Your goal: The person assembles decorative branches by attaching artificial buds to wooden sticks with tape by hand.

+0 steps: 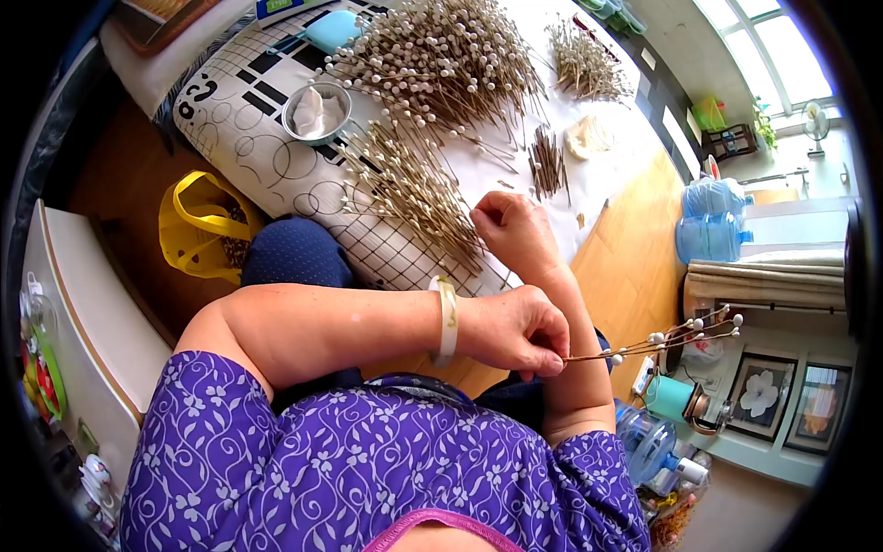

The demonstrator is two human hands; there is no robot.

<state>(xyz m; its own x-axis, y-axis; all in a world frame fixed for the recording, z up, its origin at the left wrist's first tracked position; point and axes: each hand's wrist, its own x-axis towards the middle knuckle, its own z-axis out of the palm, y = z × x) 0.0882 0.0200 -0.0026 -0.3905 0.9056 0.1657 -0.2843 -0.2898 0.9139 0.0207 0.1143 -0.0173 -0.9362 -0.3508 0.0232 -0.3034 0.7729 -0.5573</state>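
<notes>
My left hand (515, 329), with a pale bangle at the wrist, pinches the lower end of a thin budded branch (644, 347). Its stems fan out to the right, carrying white berry-like buds, and pass over my right forearm. My right hand (517, 228) is up at the edge of the cloth-covered table, fingers curled together; whatever they grip, if anything, is hidden. Just left of that hand lies a loose bundle of budded stems (414, 198). Farther back is a large heap of similar stems (441, 60) with round white buds.
The patterned tablecloth (235, 152) bears a metal bowl (333, 136) with white material, short brown sticks (548, 164), a cream-coloured piece (589, 138), another stem bundle (589, 64) and a light-blue item (333, 32). A yellow bag (189, 244) sits left of my knee; water jugs (710, 221) stand right.
</notes>
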